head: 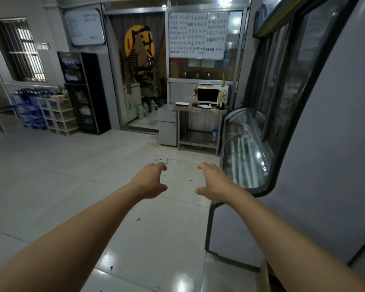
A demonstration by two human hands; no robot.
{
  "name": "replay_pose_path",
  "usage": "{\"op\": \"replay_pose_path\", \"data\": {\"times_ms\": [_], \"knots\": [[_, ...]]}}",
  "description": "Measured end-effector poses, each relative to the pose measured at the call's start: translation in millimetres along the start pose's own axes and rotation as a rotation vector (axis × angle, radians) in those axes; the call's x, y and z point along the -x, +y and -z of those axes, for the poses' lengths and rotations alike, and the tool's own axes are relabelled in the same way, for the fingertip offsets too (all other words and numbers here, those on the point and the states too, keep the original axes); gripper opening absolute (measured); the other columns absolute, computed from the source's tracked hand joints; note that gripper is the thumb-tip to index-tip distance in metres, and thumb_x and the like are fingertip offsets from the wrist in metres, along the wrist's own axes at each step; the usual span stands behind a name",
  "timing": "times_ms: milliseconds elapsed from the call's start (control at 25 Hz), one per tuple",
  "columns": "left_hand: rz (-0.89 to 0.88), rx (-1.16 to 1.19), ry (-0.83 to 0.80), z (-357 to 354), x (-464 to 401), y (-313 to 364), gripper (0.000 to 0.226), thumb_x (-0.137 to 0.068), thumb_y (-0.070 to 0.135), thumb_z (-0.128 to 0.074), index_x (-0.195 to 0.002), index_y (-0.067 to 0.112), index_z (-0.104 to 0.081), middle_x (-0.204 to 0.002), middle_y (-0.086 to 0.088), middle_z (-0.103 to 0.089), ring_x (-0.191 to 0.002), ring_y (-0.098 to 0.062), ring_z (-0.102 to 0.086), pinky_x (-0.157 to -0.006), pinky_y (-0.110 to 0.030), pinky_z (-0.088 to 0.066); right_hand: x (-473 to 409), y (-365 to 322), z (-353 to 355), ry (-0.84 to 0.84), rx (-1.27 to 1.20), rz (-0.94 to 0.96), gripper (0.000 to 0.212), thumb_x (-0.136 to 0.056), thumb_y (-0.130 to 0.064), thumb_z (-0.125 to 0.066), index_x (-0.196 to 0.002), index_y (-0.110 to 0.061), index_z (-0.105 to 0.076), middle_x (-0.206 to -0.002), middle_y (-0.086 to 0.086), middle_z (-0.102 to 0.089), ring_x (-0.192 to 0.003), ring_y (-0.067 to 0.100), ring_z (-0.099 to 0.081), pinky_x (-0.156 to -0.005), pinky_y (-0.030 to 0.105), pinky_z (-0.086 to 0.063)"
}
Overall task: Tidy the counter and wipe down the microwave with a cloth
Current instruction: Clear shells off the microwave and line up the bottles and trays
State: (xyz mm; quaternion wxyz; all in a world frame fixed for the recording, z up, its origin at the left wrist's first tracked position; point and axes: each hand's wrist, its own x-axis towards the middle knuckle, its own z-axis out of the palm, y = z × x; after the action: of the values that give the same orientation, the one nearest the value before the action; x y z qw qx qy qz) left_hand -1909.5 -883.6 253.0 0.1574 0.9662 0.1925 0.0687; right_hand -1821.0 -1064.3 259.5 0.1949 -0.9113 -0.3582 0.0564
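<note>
1. Your left hand (151, 182) and right hand (212, 183) are both empty, fingers loosely curled and apart, held out over the tiled floor (61, 175); no cloth is visible, so you risk reaching the work with nothing to wipe with.
2. The microwave (212, 94) sits at the back of the steel counter (200, 109), well ahead of you; dark debris (162, 160) lies on the glossy floor between, a likely slip.
3. Bottles (195, 98) stand just beside the microwave; a careless sweep could topple them.
4. Flat trays (182, 103) lie near the counter's edge; a nudge might drop them.
5. The glass display case (244, 148) is close on your right; mind your elbow.
</note>
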Motion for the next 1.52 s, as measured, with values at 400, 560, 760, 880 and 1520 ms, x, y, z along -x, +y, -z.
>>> {"op": "replay_pose_path", "data": {"times_ms": [400, 560, 760, 880, 1520], "knots": [[0.011, 0.068, 0.014, 31.6, -73.7, -92.6, 0.059, -0.083, 0.024, -0.067, -0.134, 0.020, -0.040, -0.133, -0.007, -0.049, -0.117, -0.022, -0.050, -0.093, -0.032, -0.045, -124.1, -64.9, -21.9, 0.013, 0.008, 0.031, 0.075, -0.084, -0.030, -0.067, -0.145, -0.019, -0.024, -0.147, 0.005, -0.031, -0.137, 0.024, -0.027, -0.106, 0.040, -0.033], [0.020, 0.069, 0.029, 38.2, -147.6, -115.0, 0.059, -0.082, 0.023, -0.068, -0.134, 0.020, -0.040, -0.131, -0.007, -0.050, -0.114, -0.021, -0.052, -0.086, -0.029, -0.044, -208.0, -62.2, -26.7, 0.031, -0.006, 0.049, 0.075, -0.083, -0.030, -0.067, -0.145, -0.020, -0.025, -0.147, 0.005, -0.030, -0.136, 0.025, -0.027, -0.104, 0.040, -0.036], [0.027, 0.055, 0.013, 42.3, -258.2, -131.5, 0.059, -0.082, 0.023, -0.068, -0.134, 0.020, -0.040, -0.132, -0.008, -0.050, -0.114, -0.022, -0.053, -0.088, -0.029, -0.043, -321.1, -44.7, -17.4, 0.033, -0.013, 0.019, 0.076, -0.083, -0.031, -0.068, -0.145, -0.021, -0.025, -0.148, 0.006, -0.031, -0.137, 0.026, -0.027, -0.106, 0.040, -0.033], [0.030, 0.066, 0.013, 45.4, -319.5, -143.7, 0.060, -0.083, 0.024, -0.068, -0.135, 0.018, -0.039, -0.133, -0.009, -0.049, -0.117, -0.023, -0.051, -0.093, -0.033, -0.044, -384.7, -34.9, -11.4, 0.040, 0.000, 0.017, 0.072, -0.084, -0.032, -0.067, -0.143, -0.020, -0.028, -0.144, 0.007, -0.034, -0.135, 0.026, -0.030, -0.105, 0.040, -0.036], [-0.197, -0.034, -0.053, 47.3, -694.8, -226.1, 0.060, -0.083, 0.028, -0.067, -0.135, 0.019, -0.040, -0.135, -0.008, -0.049, -0.121, -0.025, -0.048, -0.100, -0.037, -0.042, -701.9, 15.3, -4.2, 0.065, 0.019, -0.168, 0.073, -0.085, -0.030, -0.066, -0.145, -0.019, -0.026, -0.149, 0.007, -0.028, -0.138, 0.026, -0.025, -0.110, 0.042, -0.033]]}}
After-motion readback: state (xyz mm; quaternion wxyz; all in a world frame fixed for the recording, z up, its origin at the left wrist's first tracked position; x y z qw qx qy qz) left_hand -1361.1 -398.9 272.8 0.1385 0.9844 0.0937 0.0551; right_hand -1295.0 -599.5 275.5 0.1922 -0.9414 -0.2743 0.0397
